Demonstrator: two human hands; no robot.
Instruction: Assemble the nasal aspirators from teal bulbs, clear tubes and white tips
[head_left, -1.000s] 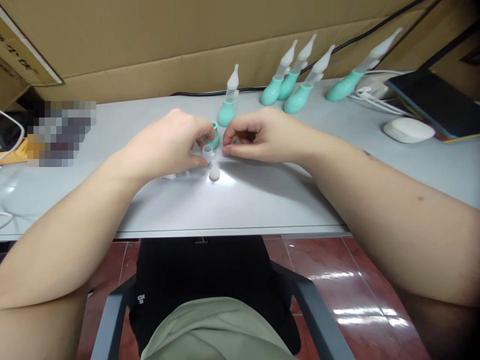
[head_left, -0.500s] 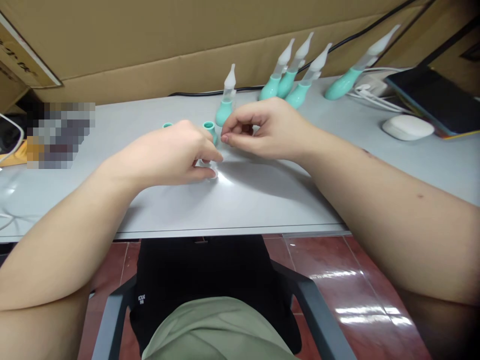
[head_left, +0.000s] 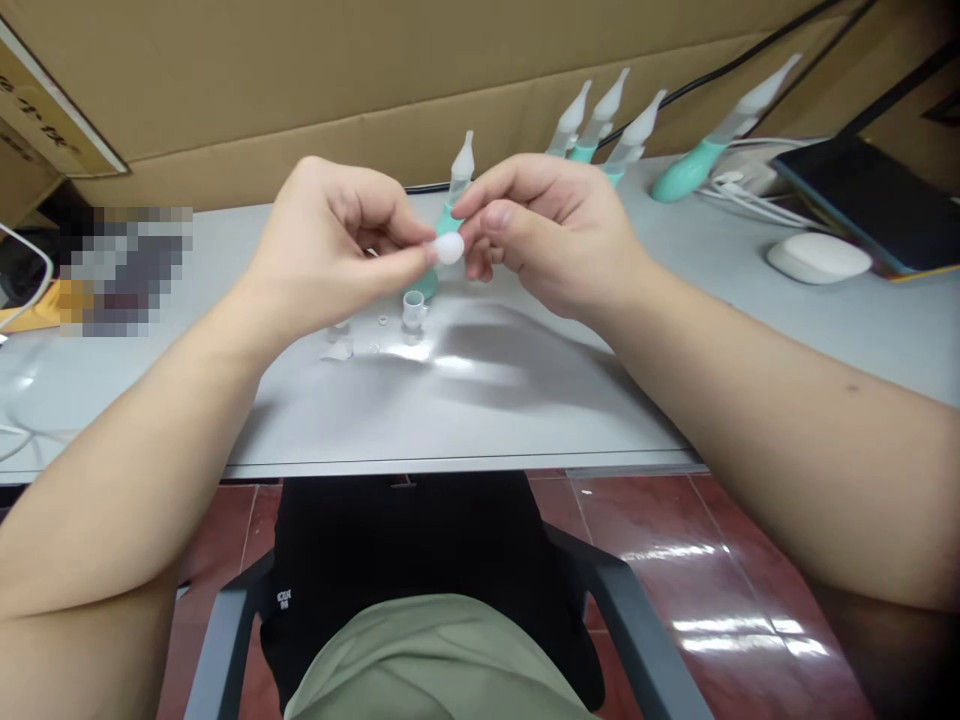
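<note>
My left hand [head_left: 341, 245] is raised above the grey table [head_left: 465, 400] and pinches a small white rounded cap [head_left: 449, 248] between thumb and fingers. My right hand [head_left: 544, 235] is curled close against the same cap from the right, its fingertips pinched by it; what they hold is hidden. Below the hands stand a short clear tube piece [head_left: 412, 310] and a teal bulb [head_left: 426, 285], partly hidden. Small clear bits [head_left: 339, 349] lie to their left. A finished teal-and-clear aspirator [head_left: 458, 180] stands just behind my hands.
Several more assembled teal aspirators [head_left: 701, 130] stand along the back by the cardboard wall [head_left: 300, 90]. A white mouse [head_left: 817, 258] and a dark notebook [head_left: 877, 205] lie at the right, with white cables [head_left: 742, 195] near them. A chair [head_left: 225, 640] is below the table edge.
My left hand picked the white cap off the table and lifted it. My right hand rose with it and closed in on the cap. The clear tube piece now stands uncovered on the table.
</note>
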